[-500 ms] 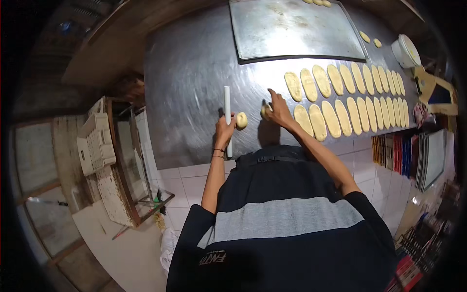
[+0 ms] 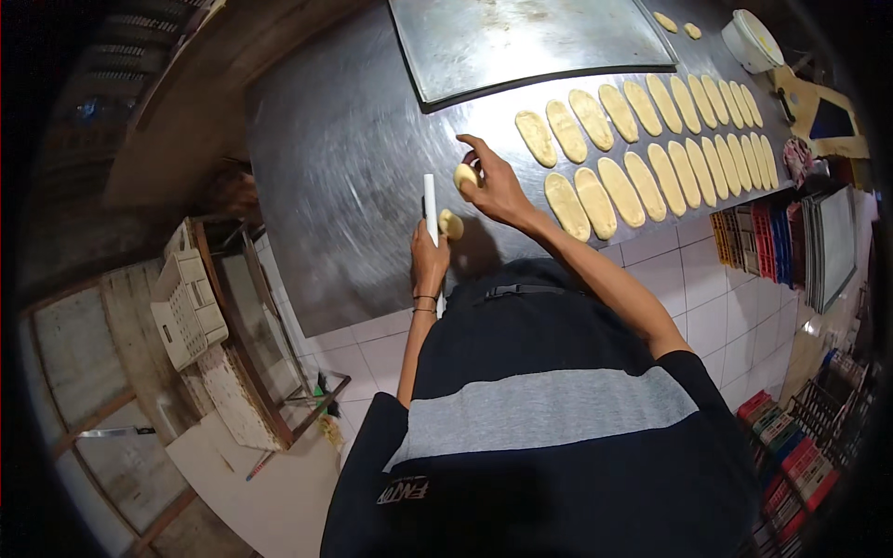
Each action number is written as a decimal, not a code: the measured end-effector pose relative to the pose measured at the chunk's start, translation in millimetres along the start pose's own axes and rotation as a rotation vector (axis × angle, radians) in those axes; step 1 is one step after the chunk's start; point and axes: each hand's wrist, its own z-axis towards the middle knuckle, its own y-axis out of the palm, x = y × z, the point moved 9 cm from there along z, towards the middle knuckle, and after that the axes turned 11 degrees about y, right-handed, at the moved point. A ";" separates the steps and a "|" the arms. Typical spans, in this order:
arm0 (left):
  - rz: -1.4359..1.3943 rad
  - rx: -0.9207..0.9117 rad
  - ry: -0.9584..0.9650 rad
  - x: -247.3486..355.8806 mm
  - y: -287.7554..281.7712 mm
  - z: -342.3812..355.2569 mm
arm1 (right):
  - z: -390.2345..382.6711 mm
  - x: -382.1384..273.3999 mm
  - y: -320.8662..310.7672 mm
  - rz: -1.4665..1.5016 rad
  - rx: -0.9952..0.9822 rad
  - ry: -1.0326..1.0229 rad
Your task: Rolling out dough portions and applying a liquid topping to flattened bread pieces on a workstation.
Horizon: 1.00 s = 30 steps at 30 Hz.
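On the steel worktop (image 2: 344,158), my left hand (image 2: 430,258) grips a white rolling pin (image 2: 430,200) that points away from me. A small round dough ball (image 2: 451,224) lies just right of the pin, touching my left fingers. My right hand (image 2: 493,186) is lifted a little over the worktop with a second dough piece (image 2: 466,177) pinched in its fingers. To the right, two rows of flat oval dough pieces (image 2: 651,139) lie side by side across the worktop.
A large bare metal baking tray (image 2: 530,37) lies at the back of the worktop. A white round tub (image 2: 752,39) stands at the far right corner near two small dough pieces (image 2: 677,24). A white plastic crate (image 2: 191,307) sits lower left; stacked trays (image 2: 833,246) at right.
My right hand has lifted the second dough piece slightly off the worktop and away from the ball beside the pin. My left hand stays on the rolling pin.
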 end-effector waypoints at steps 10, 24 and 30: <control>0.128 -0.324 -0.090 46.2 -34.8 -25.8 | -30.8 33.5 -1.1 -0.546 -0.012 -0.097; 0.156 -0.298 0.184 99.9 -30.3 -11.7 | -63.9 65.0 -46.5 -1.103 -0.206 -0.198; 0.515 -0.116 0.151 92.3 -12.3 -37.4 | -89.0 68.0 -34.7 -1.135 -0.123 -0.149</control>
